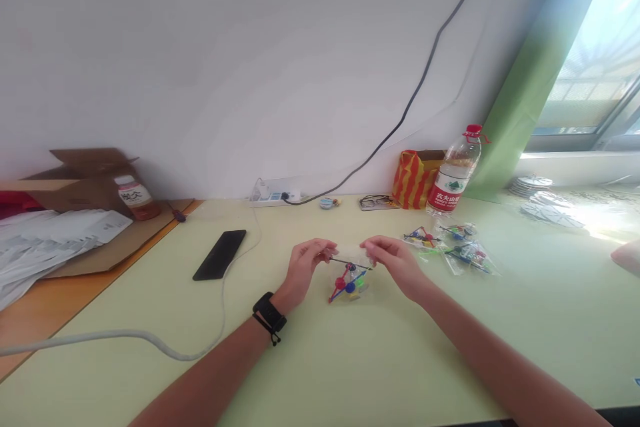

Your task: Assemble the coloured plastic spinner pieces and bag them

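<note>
Between my two hands is a clear plastic bag [351, 283] with small coloured plastic parts in it, red, blue, green, yellow and black. My left hand [306, 267] pinches the bag's upper left corner; a black band is round that wrist. Opposite it, my right hand [395, 261] pinches the upper right corner between thumb and fingers. The bag hangs low over the pale green table [320, 360]; whether its lower edge touches the top I cannot tell. Right of my right hand lie several similar filled bags [469, 256].
A black phone [220, 255] and a white cable [223, 300] lie to the left. Along the wall are a power strip [276, 197], eyeglasses [375, 201], a striped bag [413, 180] and a water bottle [453, 180]. White packets [65, 240] and a drink bottle [137, 197] stand far left, stacked discs [533, 185] far right.
</note>
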The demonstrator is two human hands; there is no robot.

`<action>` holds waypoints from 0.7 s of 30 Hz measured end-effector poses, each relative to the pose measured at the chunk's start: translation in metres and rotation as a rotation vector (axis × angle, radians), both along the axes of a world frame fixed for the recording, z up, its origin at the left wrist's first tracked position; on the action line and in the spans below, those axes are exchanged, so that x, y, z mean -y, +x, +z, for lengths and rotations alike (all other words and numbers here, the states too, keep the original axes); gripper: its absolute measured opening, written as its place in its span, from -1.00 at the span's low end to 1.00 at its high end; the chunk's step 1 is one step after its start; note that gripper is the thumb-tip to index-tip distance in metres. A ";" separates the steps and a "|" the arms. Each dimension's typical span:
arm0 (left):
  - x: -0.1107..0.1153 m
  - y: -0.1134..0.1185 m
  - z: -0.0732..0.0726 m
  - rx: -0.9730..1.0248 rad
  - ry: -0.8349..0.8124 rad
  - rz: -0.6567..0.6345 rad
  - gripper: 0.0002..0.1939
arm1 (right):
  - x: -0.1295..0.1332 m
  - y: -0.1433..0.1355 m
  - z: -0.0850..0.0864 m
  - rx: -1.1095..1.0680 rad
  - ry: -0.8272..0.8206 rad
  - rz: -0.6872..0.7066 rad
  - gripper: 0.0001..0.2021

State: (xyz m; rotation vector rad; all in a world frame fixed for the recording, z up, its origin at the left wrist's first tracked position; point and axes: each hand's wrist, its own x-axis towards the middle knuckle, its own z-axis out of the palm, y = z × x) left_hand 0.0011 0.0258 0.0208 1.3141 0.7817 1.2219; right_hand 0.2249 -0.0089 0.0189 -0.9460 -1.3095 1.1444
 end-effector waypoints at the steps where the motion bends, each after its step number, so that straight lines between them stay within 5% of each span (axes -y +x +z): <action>1: 0.000 0.000 0.000 -0.020 0.013 0.016 -0.76 | 0.001 -0.001 0.001 0.031 0.018 -0.013 -0.68; 7: 0.000 0.003 -0.005 -0.083 0.029 0.037 -0.60 | 0.000 -0.003 0.000 0.116 0.026 -0.054 -0.58; 21: -0.002 0.003 -0.007 -0.126 0.084 -0.018 -0.71 | 0.000 -0.003 -0.001 0.113 0.011 -0.017 -0.60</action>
